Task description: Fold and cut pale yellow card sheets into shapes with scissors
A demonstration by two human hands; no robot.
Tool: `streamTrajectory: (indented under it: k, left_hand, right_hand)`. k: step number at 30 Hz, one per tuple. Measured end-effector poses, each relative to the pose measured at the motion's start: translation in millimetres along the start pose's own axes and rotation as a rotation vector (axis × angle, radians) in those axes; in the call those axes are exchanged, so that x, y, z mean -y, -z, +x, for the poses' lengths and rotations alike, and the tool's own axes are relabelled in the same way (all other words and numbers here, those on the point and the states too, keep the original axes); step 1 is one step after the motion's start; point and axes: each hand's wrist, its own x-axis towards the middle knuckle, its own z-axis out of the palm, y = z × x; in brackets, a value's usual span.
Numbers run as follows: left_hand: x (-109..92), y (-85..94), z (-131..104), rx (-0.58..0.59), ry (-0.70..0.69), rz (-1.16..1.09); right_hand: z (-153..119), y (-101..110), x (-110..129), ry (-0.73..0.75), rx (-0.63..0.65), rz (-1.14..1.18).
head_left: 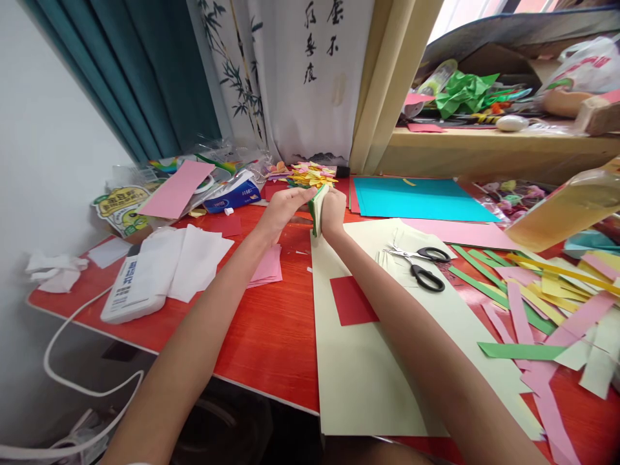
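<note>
Out over the middle of the table, my left hand (287, 210) and my right hand (334, 210) meet around a small stack of green and pale paper (317, 210). The stack stands on edge, with fingers of both hands closed on it. Some fingertips are hidden behind the paper. Under my right forearm lie a large pale-yellow sheet (368, 394) and a red paper square (351, 302). Black-handled scissors (429, 266) rest half open on small pale paper pieces (394, 261). Pink paper squares (267, 268) are partly covered by my left forearm.
A heap of small yellow and pink paper pieces (312, 174) sits at the back, left of blue sheets (426, 199). Coloured paper strips (527, 310) spread at right, near a bottle of yellowish liquid (566, 206). At left are a white tissue pack (140, 278) and a white cable (61, 349).
</note>
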Motion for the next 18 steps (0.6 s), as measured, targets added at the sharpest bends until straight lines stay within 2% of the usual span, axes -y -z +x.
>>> streamTrajectory:
  k: [3, 5, 18]
  left_hand:
    - [-3, -1.3, -2, -0.015, 0.011, 0.032]
    - [-4, -2.2, -2, -0.005, 0.014, 0.012]
    - [-5, -5.5, -3, 0.029, 0.033, -0.052]
  right_hand:
    - [-2, 5, 9, 0.03, -0.162, -0.003]
    - [-2, 7, 15, 0.055, -0.197, 0.002]
    - [0, 16, 23, 0.137, -0.167, 0.099]
